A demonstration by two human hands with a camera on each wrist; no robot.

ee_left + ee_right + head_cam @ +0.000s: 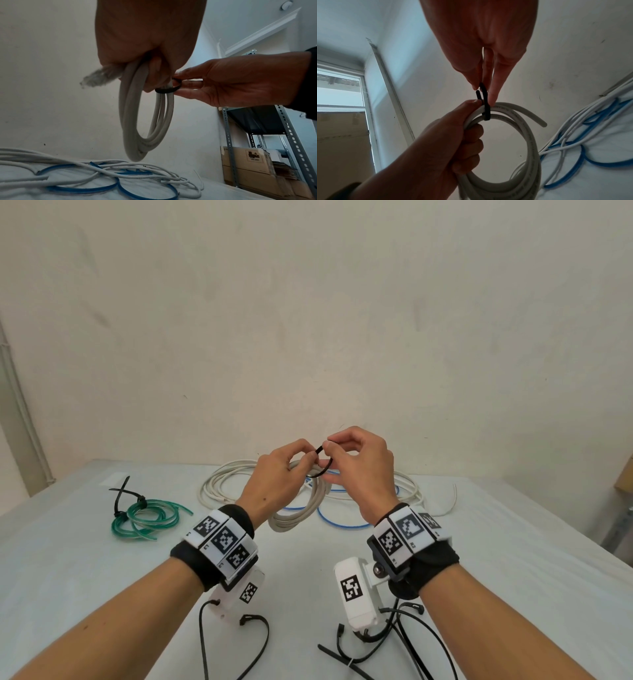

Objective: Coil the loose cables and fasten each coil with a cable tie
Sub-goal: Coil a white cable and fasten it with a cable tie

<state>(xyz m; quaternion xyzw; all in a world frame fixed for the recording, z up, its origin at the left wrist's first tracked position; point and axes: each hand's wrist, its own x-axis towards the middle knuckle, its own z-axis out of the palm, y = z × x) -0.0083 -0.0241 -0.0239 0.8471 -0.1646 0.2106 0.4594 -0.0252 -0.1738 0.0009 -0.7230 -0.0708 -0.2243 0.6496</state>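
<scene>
My left hand (284,470) grips a coil of thick grey-white cable (301,511) and holds it above the table, the loops hanging down. A black cable tie (320,463) is looped round the top of the coil (505,148). My right hand (346,453) pinches the tie (485,102) between thumb and fingers, just above the left thumb. In the left wrist view the tie (169,90) forms a small ring beside the coil (145,128). A green cable coil (150,518) with black ties on it lies at the table's left.
Loose white cable (233,481) and blue cable (337,520) lie tangled on the white table (513,542) behind the hands. Several spare black cable ties (394,642) lie near the front edge. A metal shelf with cardboard boxes (248,162) stands at the right.
</scene>
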